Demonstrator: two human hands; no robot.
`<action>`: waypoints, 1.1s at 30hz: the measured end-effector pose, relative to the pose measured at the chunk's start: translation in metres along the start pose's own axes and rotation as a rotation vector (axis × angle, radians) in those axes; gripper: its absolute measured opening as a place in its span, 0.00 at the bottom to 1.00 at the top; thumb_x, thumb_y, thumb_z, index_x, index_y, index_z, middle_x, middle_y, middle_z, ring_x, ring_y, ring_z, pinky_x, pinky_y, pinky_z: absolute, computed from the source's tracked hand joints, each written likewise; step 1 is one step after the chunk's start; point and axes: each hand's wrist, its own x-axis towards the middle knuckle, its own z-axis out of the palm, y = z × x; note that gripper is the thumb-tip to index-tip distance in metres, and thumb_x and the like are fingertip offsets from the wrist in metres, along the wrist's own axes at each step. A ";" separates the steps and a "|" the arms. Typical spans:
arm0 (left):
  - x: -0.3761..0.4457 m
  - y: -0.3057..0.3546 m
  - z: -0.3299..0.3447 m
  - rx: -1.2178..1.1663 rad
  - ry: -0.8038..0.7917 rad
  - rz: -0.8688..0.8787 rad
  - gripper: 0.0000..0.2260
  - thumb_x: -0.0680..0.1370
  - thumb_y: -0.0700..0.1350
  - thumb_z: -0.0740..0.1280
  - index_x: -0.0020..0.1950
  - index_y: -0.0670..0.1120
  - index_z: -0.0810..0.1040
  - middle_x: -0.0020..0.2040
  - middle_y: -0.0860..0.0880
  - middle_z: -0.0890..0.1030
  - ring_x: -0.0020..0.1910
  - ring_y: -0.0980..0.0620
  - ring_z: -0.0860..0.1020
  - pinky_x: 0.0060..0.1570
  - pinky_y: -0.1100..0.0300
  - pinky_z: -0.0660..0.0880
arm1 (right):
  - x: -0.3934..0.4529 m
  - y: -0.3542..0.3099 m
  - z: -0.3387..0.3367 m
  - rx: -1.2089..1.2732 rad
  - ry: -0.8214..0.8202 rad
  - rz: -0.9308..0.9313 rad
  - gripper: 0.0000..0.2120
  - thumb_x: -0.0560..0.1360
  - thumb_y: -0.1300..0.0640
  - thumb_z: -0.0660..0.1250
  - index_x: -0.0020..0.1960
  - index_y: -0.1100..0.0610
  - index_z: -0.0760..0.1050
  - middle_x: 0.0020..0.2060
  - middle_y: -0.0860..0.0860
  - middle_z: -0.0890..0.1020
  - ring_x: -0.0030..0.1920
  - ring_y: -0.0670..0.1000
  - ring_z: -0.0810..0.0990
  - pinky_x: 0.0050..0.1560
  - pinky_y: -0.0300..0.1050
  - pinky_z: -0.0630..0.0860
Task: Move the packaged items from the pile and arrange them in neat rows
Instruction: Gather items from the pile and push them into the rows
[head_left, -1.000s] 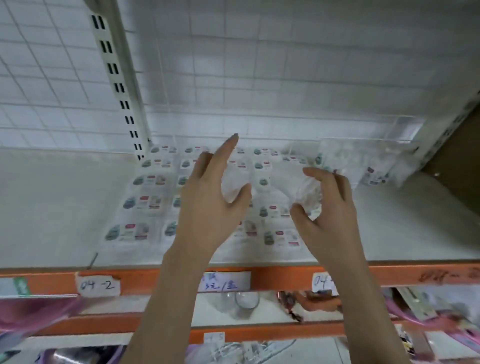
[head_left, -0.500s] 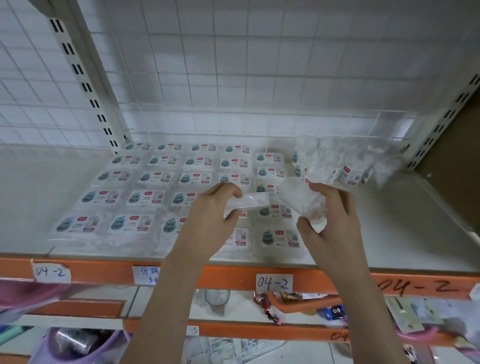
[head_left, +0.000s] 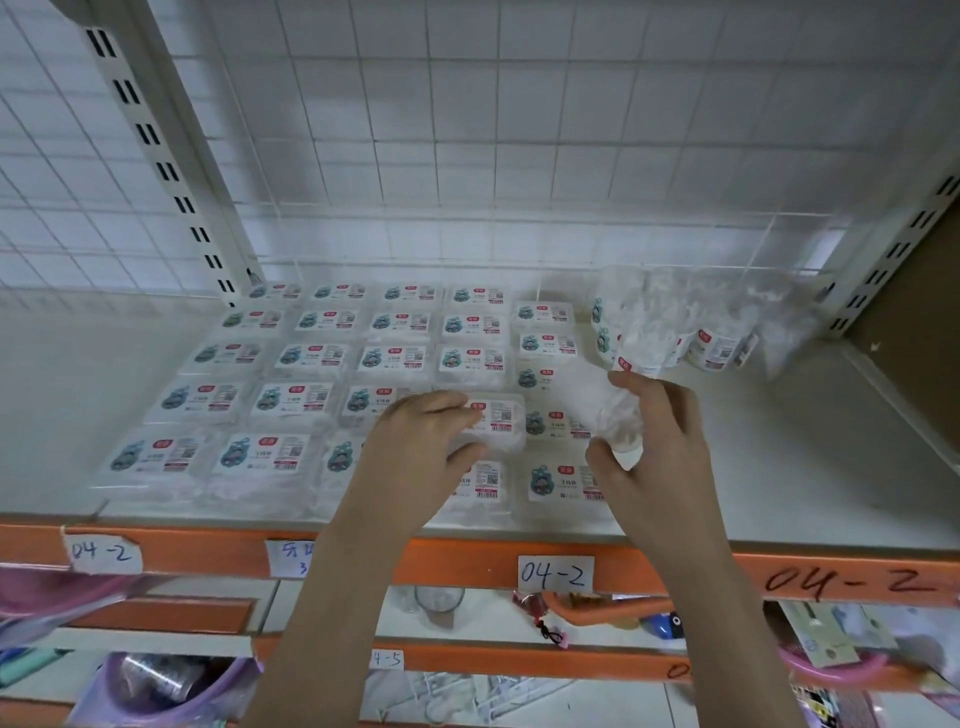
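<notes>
Clear labelled packets lie in neat rows (head_left: 311, 358) across the white shelf (head_left: 779, 467). A loose pile of the same packets (head_left: 717, 332) sits at the back right. My left hand (head_left: 415, 452) grips one clear packet (head_left: 496, 421), holding it flat just above the fourth column of the rows. My right hand (head_left: 654, 447) is closed around a crumpled clear packet (head_left: 608, 415), held over the fifth column, its label not visible.
A white wire grid (head_left: 519, 130) backs the shelf, with slotted uprights at left (head_left: 156, 145) and right (head_left: 893, 260). The orange front rail (head_left: 467, 566) carries paper tags "04-2". Lower shelves hold cups, a purple bin (head_left: 156, 686) and pink items.
My left hand went from open fingers to gripping a packet and lowered it toward the rows. The right hand kept its crumpled packet. The camera shifted, showing more rows at left.
</notes>
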 end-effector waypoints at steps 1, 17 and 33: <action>0.001 0.000 0.001 0.002 0.005 -0.005 0.11 0.66 0.43 0.75 0.46 0.42 0.83 0.47 0.46 0.83 0.42 0.46 0.83 0.45 0.46 0.80 | 0.000 0.001 0.000 -0.009 0.002 -0.002 0.27 0.67 0.65 0.70 0.64 0.53 0.68 0.61 0.54 0.68 0.51 0.46 0.68 0.46 0.24 0.62; 0.038 0.036 0.008 0.064 -0.111 -0.184 0.20 0.76 0.55 0.63 0.64 0.45 0.74 0.65 0.49 0.70 0.65 0.49 0.67 0.64 0.54 0.65 | 0.007 0.052 -0.047 -0.163 0.110 0.031 0.29 0.68 0.64 0.70 0.67 0.58 0.64 0.59 0.57 0.72 0.56 0.54 0.70 0.49 0.42 0.66; 0.033 0.040 0.029 0.042 -0.062 -0.180 0.23 0.79 0.52 0.59 0.71 0.46 0.64 0.72 0.45 0.60 0.72 0.46 0.53 0.70 0.55 0.52 | 0.082 0.096 -0.032 -0.207 0.086 0.067 0.19 0.72 0.62 0.68 0.62 0.63 0.72 0.60 0.62 0.71 0.59 0.58 0.71 0.51 0.26 0.57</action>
